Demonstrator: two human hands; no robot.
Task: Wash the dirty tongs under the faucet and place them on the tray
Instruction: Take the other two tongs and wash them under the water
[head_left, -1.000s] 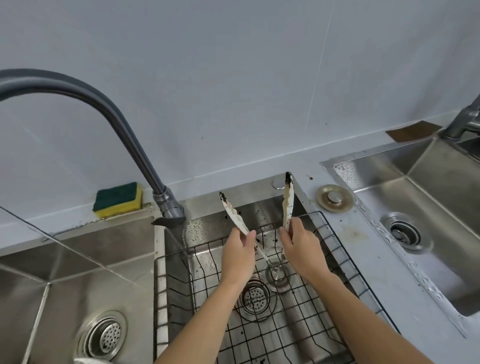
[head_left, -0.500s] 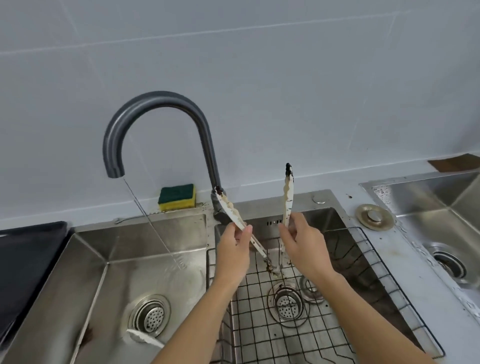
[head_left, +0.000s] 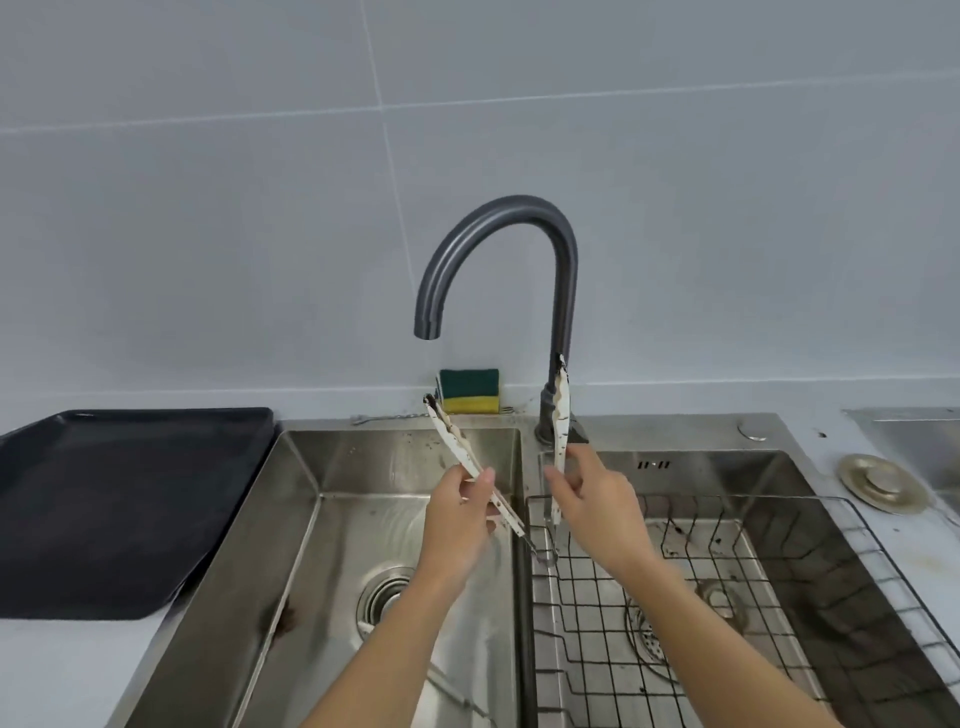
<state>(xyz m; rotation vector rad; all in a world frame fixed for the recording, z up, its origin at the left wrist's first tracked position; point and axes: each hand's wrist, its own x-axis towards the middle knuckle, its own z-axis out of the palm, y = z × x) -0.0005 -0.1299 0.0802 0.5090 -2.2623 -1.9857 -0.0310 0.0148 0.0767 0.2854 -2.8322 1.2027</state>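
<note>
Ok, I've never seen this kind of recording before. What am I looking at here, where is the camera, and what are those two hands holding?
There is no machine here: a person works with bare hands, and one wide-angle camera worn on the head looks forward and down at them.

The left hand and right hand each grip one arm of a pair of white tongs smeared with dark grime, spread open in a V with the tips pointing up, above a double stainless-steel sink.

The dark grey curved faucet has its spout over the left basin; I cannot make out running water. A black wire rack sits in the right basin. A green and yellow sponge leans at the wall, and a flat black tray lies on the counter to the left.
</note>
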